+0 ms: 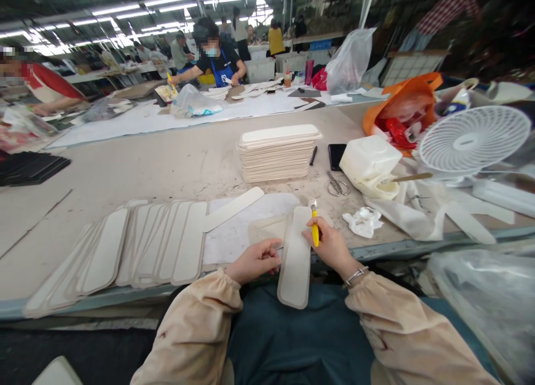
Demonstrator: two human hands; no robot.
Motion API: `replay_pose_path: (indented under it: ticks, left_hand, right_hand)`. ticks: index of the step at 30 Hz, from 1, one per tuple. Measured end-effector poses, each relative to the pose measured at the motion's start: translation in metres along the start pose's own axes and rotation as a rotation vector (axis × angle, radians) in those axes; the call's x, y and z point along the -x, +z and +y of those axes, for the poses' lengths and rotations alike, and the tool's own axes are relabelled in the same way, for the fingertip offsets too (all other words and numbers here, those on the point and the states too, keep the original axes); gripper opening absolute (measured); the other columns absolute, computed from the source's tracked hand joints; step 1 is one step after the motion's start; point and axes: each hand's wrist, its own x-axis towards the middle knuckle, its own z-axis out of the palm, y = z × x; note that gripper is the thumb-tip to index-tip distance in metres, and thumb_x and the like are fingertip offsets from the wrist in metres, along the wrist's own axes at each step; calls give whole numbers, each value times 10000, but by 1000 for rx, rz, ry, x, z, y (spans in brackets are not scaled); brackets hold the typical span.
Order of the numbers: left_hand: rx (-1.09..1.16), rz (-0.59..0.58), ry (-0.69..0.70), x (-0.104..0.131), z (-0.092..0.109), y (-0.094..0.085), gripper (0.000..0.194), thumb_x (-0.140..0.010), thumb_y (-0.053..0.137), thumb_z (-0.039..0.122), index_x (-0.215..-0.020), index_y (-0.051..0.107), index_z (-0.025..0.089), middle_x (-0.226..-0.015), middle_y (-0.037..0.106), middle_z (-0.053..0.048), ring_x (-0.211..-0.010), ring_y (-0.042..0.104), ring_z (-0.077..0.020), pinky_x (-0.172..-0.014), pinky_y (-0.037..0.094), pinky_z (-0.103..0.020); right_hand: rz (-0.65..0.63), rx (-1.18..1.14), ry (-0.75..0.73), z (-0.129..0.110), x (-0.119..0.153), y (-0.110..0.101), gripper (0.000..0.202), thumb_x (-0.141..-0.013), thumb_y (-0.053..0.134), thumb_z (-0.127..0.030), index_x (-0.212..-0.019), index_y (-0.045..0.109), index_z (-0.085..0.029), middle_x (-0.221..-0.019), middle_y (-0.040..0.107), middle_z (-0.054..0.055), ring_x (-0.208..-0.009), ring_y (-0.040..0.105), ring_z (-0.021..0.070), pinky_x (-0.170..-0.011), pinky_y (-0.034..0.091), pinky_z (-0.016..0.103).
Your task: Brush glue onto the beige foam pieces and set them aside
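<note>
A long cream panel with rounded ends (295, 268) lies in front of me, its near end jutting past the table edge. My right hand (330, 244) is closed around a slim yellow-handled tool with a metal tip (315, 229), and its fingers meet the panel's right edge. At the panel's left side is my left hand (257, 259), fingers loosely bent and apart, holding nothing I can see. Beneath the panel, another pale piece (267, 229) shows in part on a white sheet (225, 247). One more cream strip (236, 208) rests slantwise to the left.
Overlapping cream panels (184, 245) spread along the left. A tall stack (278, 156) stands ahead. To its right are a phone (336, 156), scissors (337, 184), a white container (370, 159), crumpled tissue (363, 222) and a fan (472, 140). A co-worker (219, 62) works opposite.
</note>
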Motion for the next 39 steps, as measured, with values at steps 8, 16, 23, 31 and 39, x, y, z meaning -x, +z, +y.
replay_pose_path:
  ticks: [8, 16, 23, 31, 39]
  left_hand:
    - [-38, -11, -2, -1, -2, 1, 575, -734, 660, 357, -1239, 499, 134, -804, 552, 4, -648, 578, -117, -627, 474, -261]
    - [-121, -4, 14, -1, -2, 2, 560, -743, 628, 354, -1236, 510, 117, -796, 555, 3, -638, 582, -123, -625, 480, -267]
    - [-194, 2, 30, -1, -1, 4, 528, -768, 580, 329, -1237, 508, 98, -793, 562, -4, -633, 590, -124, -612, 483, -257]
    - [-313, -5, 70, 1, 3, 5, 475, -797, 529, 285, -1236, 514, 102, -799, 587, -12, -644, 607, -128, -612, 484, -245]
    - [-389, -9, 90, 2, 4, 4, 457, -812, 517, 277, -1239, 521, 113, -818, 609, -19, -658, 599, -128, -617, 478, -237]
  right_hand:
    - [-13, -4, -1, -5, -3, 2, 195, -780, 571, -354, -934, 547, -237, -584, 501, -52, -489, 481, 138, -503, 363, 245]
    - [-16, 8, 1, -4, -1, 1, 198, -781, 570, -350, -937, 549, -230, -572, 483, -60, -493, 476, 129, -508, 359, 234]
    - [-15, 7, -7, -4, -2, 1, 198, -780, 573, -334, -947, 555, -229, -590, 507, -55, -495, 484, 127, -511, 363, 233]
    - [-4, 8, -10, -6, -1, 1, 192, -781, 571, -311, -950, 558, -222, -580, 501, -57, -491, 477, 121, -507, 356, 226]
    - [-6, 17, -26, -5, -1, 1, 190, -790, 573, -303, -960, 557, -218, -605, 516, -50, -506, 478, 120, -515, 357, 225]
